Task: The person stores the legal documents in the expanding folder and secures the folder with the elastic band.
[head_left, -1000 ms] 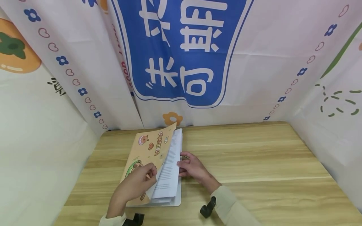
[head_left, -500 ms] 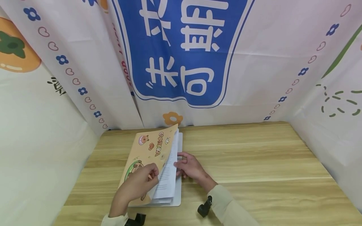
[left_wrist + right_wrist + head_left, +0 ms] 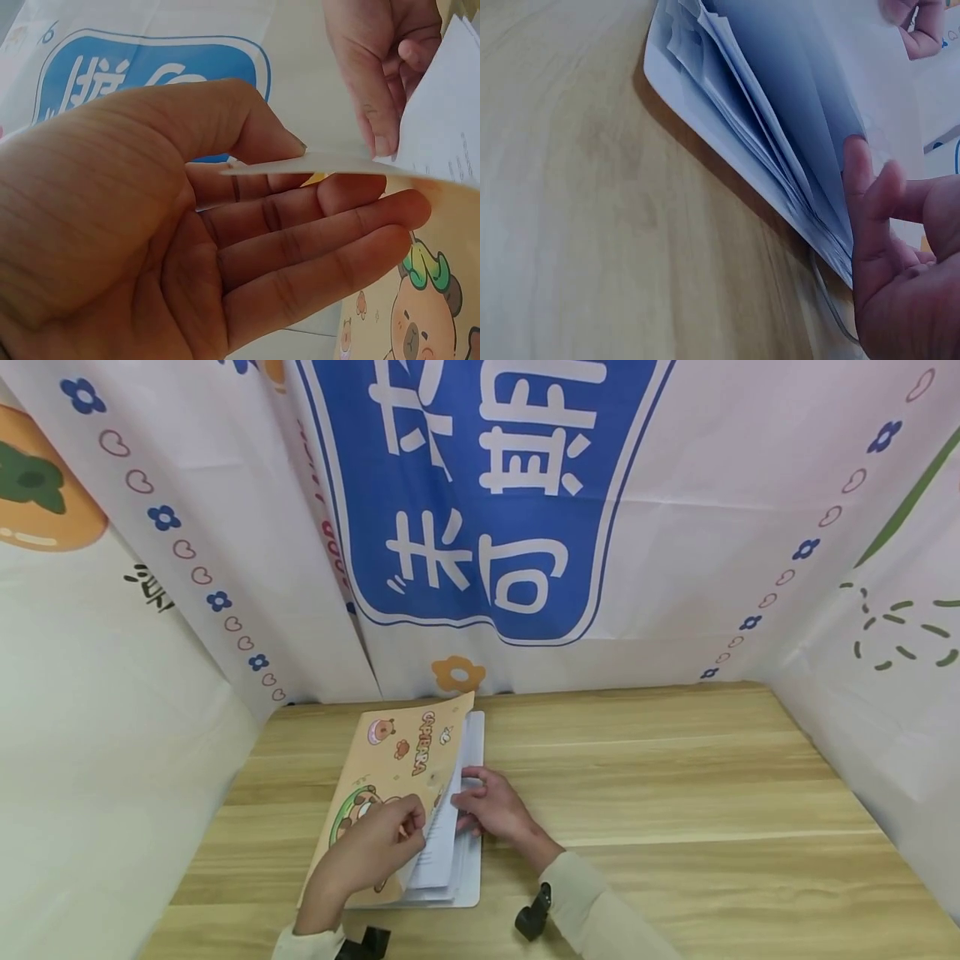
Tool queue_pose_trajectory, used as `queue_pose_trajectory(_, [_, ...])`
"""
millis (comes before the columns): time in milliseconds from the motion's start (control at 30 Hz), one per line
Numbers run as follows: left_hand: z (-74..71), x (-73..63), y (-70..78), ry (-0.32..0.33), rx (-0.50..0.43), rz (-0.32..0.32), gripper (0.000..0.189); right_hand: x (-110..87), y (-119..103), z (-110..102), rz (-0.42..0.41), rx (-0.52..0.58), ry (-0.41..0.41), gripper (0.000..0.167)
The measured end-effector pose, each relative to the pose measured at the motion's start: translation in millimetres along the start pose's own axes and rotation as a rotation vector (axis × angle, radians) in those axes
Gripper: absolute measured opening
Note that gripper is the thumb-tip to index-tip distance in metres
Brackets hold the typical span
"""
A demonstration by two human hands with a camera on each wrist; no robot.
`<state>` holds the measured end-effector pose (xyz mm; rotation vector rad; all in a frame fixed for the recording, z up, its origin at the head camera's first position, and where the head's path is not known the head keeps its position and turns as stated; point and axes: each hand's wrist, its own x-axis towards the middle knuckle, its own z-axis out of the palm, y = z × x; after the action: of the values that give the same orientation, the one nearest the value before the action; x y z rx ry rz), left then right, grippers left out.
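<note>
A folder with a tan capybara-print cover [image 3: 397,743] lies at the middle left of the table. Its cover is lifted along the right side, baring printed sheets [image 3: 437,860] over a pale back cover [image 3: 471,885]. My left hand [image 3: 371,843] pinches the cover's free edge; in the left wrist view the thumb lies on one face and the fingers [image 3: 322,247] are behind the other. With my right hand [image 3: 495,808] I grip the right edge of the upper sheets. The right wrist view shows more papers [image 3: 735,105] fanned below them, with fingertips at the raised sheet.
The wooden table [image 3: 637,777] extends to the right of the folder. A printed cloth [image 3: 675,568] hangs behind and at both sides. A thin grey cord [image 3: 826,296] loops out by the folder's edge. Black wrist cameras [image 3: 532,918] sit at both sleeves.
My right hand has moved left with the sheets, whose edge now lies further under the cover. The cover's raised corner has come down slightly and right, and the left hand has shifted slightly right.
</note>
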<state>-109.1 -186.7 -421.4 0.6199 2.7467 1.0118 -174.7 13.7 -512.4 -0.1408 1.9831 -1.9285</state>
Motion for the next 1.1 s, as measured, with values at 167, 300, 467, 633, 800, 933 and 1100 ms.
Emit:
queue_pose_trajectory(167, [2.2,1.1,0.1,0.000,0.004,0.009,0.009,1.5,0.3,2.2,0.018,0.003,-0.004,0.055])
queue_pose_trajectory(300, [3.1,2.0,-1.1,-0.007,0.009,0.024,0.011,1.2,0.9,2.4,0.025,-0.001,0.002,0.054])
queue_pose_trajectory(467, [5.4,3.0,-3.6,-0.022,0.008,0.037,0.011,-0.1,1.9,1.2,0.039,-0.015,-0.009,0.053])
queue_pose_trajectory(633, [10.1,5.1,-4.1,-0.042,0.001,0.042,0.008,-2.6,2.2,-0.6,0.053,-0.058,-0.014,0.050])
queue_pose_trajectory(800, [15.7,6.3,-1.5,-0.040,0.017,0.030,0.009,-6.7,0.6,-5.8,0.045,-0.110,-0.015,0.048])
queue_pose_trajectory(933, [24.2,7.3,0.9,-0.016,0.054,-0.005,0.006,-11.7,-1.9,-13.2,0.024,-0.110,-0.005,0.051])
queue_pose_trajectory(1100, [36.0,8.6,3.3,-0.002,0.129,-0.047,0.010,-19.7,-4.5,-25.5,-0.076,-0.235,0.051,0.046])
